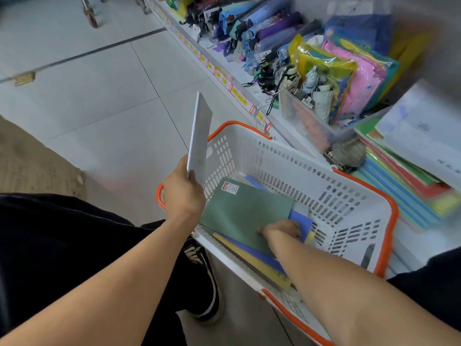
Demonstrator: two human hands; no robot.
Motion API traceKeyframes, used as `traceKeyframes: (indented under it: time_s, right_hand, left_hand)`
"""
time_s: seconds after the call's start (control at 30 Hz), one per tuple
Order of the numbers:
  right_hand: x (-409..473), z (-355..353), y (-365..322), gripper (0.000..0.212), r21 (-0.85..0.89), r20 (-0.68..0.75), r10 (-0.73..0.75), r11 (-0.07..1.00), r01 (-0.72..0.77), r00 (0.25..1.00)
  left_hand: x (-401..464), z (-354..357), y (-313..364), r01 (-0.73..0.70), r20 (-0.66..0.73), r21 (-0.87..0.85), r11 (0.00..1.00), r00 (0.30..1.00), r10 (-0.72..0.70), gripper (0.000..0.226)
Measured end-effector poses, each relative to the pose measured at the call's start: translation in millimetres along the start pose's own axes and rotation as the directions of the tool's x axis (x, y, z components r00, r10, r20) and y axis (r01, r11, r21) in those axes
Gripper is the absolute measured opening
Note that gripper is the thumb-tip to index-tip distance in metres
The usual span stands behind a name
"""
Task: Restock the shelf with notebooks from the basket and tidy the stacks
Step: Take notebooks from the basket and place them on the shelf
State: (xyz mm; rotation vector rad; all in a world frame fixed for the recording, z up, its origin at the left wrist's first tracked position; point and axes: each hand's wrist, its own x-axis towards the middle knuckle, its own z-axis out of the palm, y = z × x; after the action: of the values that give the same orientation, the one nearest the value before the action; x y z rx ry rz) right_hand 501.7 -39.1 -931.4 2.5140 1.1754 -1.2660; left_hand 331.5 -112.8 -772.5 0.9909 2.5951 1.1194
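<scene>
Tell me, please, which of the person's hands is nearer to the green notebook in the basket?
Right. The right hand rests on the green notebook inside the basket; the left hand is raised above the basket's near-left corner, holding a white notebook upright.

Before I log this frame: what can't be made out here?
- Right hand fingertips: tucked among the notebooks, so its grip can't be judged.
- Notebooks under the green notebook: only edges show, count unclear.
- Cover of the white notebook in the left hand: seen almost edge-on.
- Price tags: too small to read.
- Top right of the shelf: motion-blurred.
</scene>
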Motion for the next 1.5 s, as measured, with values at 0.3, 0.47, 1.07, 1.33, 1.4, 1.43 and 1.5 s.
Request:
traceKeyframes:
  time_s: [0.3,0.47,1.07,1.33,1.4,1.43,1.5]
  right_hand:
    - [-24.7,-95.9,-13.6,0.017,0.496,0.409,-0.319,0.864,0.085,0.855]
    - [-38.7,-113.9,0.9,0.027,0.242,0.431,-0.198,0.965,0.098,0.881]
    - [-37.4,-7.3,9.8,0.022,0.484,0.618,0.008,0.784,-0.389,0.786]
    - [-87.8,-113.8,-45.2,0.015,0.662,0.514,-0.365,0.744,-0.088,0.776]
    - [-117.8,-168.0,-71.7,0.027,0.681,0.528,-0.440,0.730,-0.053,0.726]
    - [-132.9,-196.2,-83.5,0.039,0.715,0.517,-0.476,0.697,-0.053,0.712]
    - [-161.8,-249.6,-102.7,0.055,0.798,0.455,-0.544,0.600,-0.052,0.705]
  left_hand:
    - [-2.4,-5.3,12.9,-0.189,0.033,-0.042,0.981,0.981,0.191,0.050]
    - [-12.3,-9.2,24.8,-0.226,0.079,-0.107,0.968,0.969,0.235,0.054]
    - [-9.2,20.3,-18.8,-0.092,0.070,-0.162,0.983,0.992,0.104,0.050]
    - [2.6,7.6,-1.1,-0.233,0.076,-0.201,0.952,0.965,0.252,0.044]
    - [11.9,0.4,22.8,-0.298,0.121,-0.273,0.915,0.932,0.340,0.035]
    - [16.6,-5.1,39.7,-0.287,0.169,-0.340,0.896,0.918,0.358,0.028]
    - [20.7,-17.9,77.1,-0.197,0.271,-0.497,0.845,0.890,0.367,0.017]
